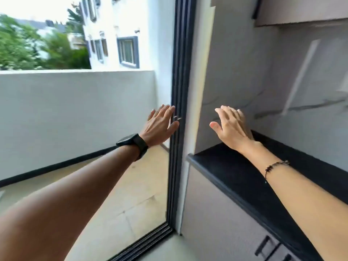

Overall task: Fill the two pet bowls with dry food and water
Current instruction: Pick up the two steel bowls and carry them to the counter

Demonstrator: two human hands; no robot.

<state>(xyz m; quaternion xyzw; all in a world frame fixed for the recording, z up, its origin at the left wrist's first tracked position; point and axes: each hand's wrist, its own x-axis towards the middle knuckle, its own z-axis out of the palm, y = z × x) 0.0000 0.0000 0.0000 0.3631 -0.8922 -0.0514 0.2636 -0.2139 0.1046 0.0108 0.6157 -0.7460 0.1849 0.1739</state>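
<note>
Left forearm: nearest the camera, bare, reaching from the lower left toward the doorway, with a black wristwatch (134, 143) at the wrist.
Left hand (162, 124): flat and released, fingers (165, 112) straight, lying against the dark grey sliding-door frame (179, 72); it grasps nothing. Whether it presses on the frame cannot be told.
Right hand (232, 125): released, fingers spread and relaxed, raised over the far end of the black glossy worktop (226, 162); it holds nothing. A dark beaded bracelet (275, 165) sits on the forearm.
Task items: neither pet bowl, nor dry food, nor a water source appears in this view; their location cannot be told.
Surroundings: a beige tiled balcony floor (122, 204) and a white parapet wall (75, 102) lie beyond the frame; pale grey cabinet fronts with black bar handles (263, 245) stand under the worktop.
Step in hand (judgement): locating the bowls and supplies, probably at the balcony or in the cabinets.
Procedure advice: look down to the floor on both sides of the threshold. Keep both hands free until the bowls are found. Keep fingers out of the track grooves if the door is slid.
Progress (judgement): filling not yet begun.
</note>
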